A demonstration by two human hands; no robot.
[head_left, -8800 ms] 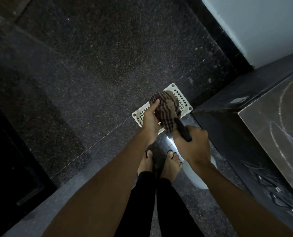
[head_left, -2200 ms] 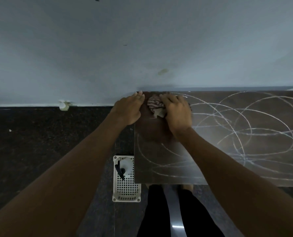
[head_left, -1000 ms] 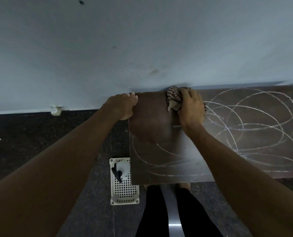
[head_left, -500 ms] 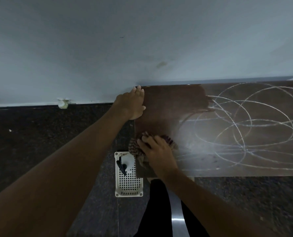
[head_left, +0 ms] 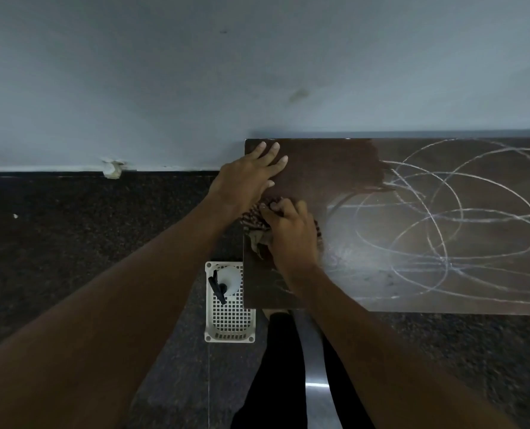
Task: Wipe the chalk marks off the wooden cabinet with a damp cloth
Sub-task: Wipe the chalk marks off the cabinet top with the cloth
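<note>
The dark wooden cabinet top (head_left: 325, 162) runs along the pale wall. White looping chalk marks (head_left: 449, 218) cover its middle and right; the left part is dark, wet and free of lines. My right hand (head_left: 291, 233) presses a striped brown cloth (head_left: 252, 218) flat on the top near its left edge, mid-depth. The cloth is mostly hidden under the hand. My left hand (head_left: 248, 178) lies flat, fingers spread, on the back left corner, just above the cloth.
A white plastic basket (head_left: 229, 323) stands on the dark speckled floor (head_left: 71, 236) against the cabinet's left front corner, with a white spray bottle (head_left: 226, 281) in it. My legs are below the cabinet's front edge. The wall is directly behind the cabinet.
My right hand has slid the cloth from the front left corner back toward the middle of the left edge. My left hand has moved further onto the top and spread flat.
</note>
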